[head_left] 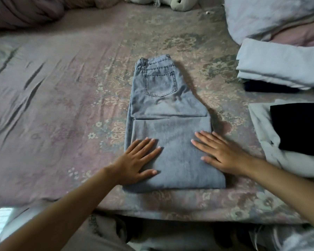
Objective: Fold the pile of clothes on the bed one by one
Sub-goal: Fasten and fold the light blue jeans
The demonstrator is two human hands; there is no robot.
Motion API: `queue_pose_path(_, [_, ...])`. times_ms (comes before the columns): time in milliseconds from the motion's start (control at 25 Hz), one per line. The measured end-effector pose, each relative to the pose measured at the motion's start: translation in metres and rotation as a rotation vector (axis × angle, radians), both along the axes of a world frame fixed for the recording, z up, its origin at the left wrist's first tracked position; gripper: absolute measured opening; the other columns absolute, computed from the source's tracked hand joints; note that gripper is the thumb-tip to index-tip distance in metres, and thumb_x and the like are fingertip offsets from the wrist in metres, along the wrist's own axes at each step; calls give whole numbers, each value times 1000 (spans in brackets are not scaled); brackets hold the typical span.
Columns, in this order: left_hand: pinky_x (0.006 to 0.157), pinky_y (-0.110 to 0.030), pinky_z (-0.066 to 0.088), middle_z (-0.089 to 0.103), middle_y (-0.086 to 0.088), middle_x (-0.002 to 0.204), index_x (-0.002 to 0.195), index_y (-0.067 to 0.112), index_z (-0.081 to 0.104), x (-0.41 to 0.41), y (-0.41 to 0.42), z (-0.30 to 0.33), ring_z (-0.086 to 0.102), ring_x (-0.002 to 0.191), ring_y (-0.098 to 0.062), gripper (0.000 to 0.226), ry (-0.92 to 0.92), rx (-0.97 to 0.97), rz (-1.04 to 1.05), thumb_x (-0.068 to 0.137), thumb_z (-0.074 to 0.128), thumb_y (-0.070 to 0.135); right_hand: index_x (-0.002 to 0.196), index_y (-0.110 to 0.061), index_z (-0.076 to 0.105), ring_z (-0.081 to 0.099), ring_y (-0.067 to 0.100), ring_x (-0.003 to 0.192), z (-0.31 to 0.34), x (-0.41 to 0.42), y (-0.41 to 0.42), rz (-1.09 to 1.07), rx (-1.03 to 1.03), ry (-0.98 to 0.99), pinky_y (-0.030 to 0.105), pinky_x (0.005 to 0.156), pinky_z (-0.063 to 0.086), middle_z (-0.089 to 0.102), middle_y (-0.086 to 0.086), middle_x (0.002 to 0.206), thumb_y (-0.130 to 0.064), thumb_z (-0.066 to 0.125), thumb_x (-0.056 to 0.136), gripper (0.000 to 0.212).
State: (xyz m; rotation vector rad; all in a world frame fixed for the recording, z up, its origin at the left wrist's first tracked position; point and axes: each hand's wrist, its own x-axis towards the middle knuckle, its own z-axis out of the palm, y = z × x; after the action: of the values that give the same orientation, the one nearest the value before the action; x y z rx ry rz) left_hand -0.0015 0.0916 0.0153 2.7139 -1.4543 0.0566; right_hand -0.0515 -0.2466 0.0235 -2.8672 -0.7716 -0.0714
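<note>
A pair of light blue jeans point(168, 109) lies folded lengthwise on the bed point(62, 105), waistband away from me, back pocket up. The leg ends are folded back over the lower part, near the bed's front edge. My left hand point(138, 158) rests flat on the left side of that folded layer, fingers spread. My right hand point(219, 151) lies flat on its right side, fingers spread too. Neither hand grips the denim.
At the right sit folded clothes: a pale blue stack point(279, 64) over a dark piece, and nearer me a black garment point(301, 127) on grey-white fabric point(272, 156). A soft toy point(179, 3) lies at the far edge. A rumpled blanket point(22, 11) fills the far left corner.
</note>
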Motion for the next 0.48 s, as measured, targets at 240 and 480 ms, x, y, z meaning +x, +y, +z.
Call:
queue_pose_path(240, [113, -49, 14, 17, -14, 156, 152, 13, 13, -32, 19, -4, 18, 144, -33, 93, 6, 66, -92, 85, 33, 74, 151, -13, 18, 17, 29, 143, 2, -56, 1, 195, -299, -45, 44, 112, 13, 19, 17, 155, -82, 21, 81, 98])
queue_pose_path(480, [88, -51, 52, 59, -24, 125, 138, -7, 35, -50, 20, -17, 58, 115, -38, 49, -126, -72, -20, 93, 32, 14, 151, -12, 10, 47, 26, 130, 4, -51, 0, 230, -163, -76, 37, 114, 24, 48, 13, 141, -52, 52, 86, 88])
